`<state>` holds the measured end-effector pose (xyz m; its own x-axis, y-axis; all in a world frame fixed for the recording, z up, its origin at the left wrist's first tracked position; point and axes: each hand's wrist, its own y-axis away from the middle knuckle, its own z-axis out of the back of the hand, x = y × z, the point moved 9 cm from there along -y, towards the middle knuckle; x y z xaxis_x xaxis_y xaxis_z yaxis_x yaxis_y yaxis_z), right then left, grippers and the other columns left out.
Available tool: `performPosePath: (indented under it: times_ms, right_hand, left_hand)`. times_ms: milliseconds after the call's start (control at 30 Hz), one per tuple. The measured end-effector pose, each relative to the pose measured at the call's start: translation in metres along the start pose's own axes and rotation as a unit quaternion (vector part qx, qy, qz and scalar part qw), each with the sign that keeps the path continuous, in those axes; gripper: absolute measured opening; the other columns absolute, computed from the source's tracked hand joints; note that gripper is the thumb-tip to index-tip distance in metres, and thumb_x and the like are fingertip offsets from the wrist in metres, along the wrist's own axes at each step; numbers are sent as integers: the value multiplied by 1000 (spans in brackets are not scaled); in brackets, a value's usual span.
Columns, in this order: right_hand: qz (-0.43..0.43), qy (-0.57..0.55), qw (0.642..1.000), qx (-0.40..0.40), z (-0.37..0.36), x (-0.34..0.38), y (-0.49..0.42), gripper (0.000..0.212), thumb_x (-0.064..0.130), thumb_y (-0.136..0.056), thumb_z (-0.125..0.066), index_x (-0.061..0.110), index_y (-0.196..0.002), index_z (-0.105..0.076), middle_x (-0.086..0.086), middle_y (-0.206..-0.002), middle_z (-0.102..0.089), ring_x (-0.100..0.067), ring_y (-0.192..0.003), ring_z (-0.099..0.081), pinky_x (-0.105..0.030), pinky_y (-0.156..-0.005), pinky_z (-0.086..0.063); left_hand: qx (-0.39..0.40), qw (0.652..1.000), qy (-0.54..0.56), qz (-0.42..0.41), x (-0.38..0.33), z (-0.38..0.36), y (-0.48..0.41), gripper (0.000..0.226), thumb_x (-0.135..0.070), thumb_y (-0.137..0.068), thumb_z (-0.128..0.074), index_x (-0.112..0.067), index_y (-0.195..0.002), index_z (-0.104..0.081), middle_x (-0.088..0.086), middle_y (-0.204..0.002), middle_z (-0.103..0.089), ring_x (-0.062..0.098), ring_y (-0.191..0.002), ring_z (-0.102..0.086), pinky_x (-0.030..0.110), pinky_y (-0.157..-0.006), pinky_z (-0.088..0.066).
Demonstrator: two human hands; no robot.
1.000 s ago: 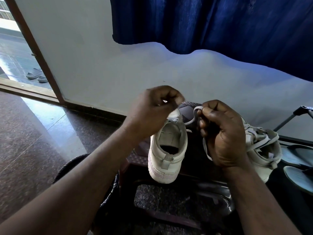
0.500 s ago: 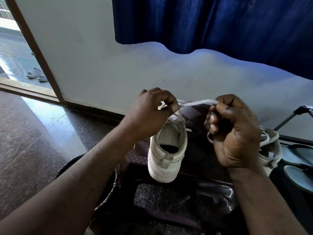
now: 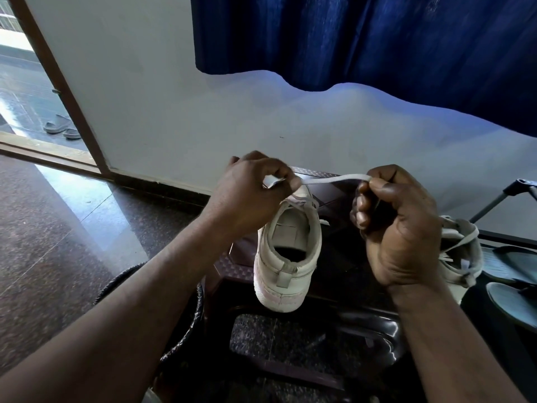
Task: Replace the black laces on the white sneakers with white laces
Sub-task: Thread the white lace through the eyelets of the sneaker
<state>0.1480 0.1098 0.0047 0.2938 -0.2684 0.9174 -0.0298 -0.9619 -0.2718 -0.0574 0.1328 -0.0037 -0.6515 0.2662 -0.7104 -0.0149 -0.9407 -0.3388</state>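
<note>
white lace [image 3: 337,178] is the thinnest thing before me; the largest is a blue curtain [image 3: 363,39] hanging across the top right over a pale wall [image 3: 145,97]. below the wall lies a speckled dark floor [image 3: 58,228], with a brown door frame [image 3: 66,91] at the left. a dark tabletop [image 3: 337,199] stands against the wall, and a black woven basket [image 3: 122,283] shows at its left, partly under my left arm. the near sneaker [image 3: 290,274], white, sits at the tabletop's near edge, heel towards me. the second sneaker [image 3: 462,257] sits at the right edge, partly hidden behind my right hand [image 3: 401,228], with white lacing across it. dark sandals [image 3: 511,263] lie just right of it. my left hand [image 3: 250,193] hovers over the near sneaker's tongue, fingers curled, pinching the lace. my right hand pinches it between thumb and forefinger, the other fingers curled in. grey slippers [image 3: 61,129] lie beyond the door frame. the lace is stretched straight between both hands, above the tabletop's far edge.
</note>
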Motion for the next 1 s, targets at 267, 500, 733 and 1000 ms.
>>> performPosePath:
  times_ms: [267,500,733,1000]
  right_hand:
    - [6,115,993,21,-13,-6,8,15,14,-88,-56,5,-77,-60,-6,-62,-51,-14,-55,-44,-21,-48,-38]
    - [17,102,995,14,-10,-1,7,15,13,-87,-57,11,-75,-64,-7,-65,-57,-17,-58,-47,-22,-50,-38]
    - [25,126,991,33,-18,-2,11,18,11,-89,-57,-3,-79,-57,-12,-64,-51,-17,-58,-45,-23,-50,-39]
    - [40,96,994,27,-14,4,10,14,8,-90,-57,6,-77,-60,-7,-69,-59,-18,-59,-49,-23,-50,-39]
  left_hand:
    - [8,996,29,-81,-38,-10,9,13,-49,-93,-71,-39,-97,-77,-20,-113,-66,16,-115,-50,43,-96,-49]
    - [-42,998,-22,-42,-17,6,2,17,-53,-91,-68,-42,-101,-77,-19,-114,-63,18,-115,-51,38,-100,-45]
    - [21,995,47,-81,-35,-13,5,9,-45,-91,-71,-47,-83,-68,-20,-106,-68,13,-109,-60,41,-96,-48]
    - [-43,995,-82,36,8,2,-1,14,-36,-91,-71,-35,-77,-71,-20,-96,-59,21,-104,-55,45,-93,-50]
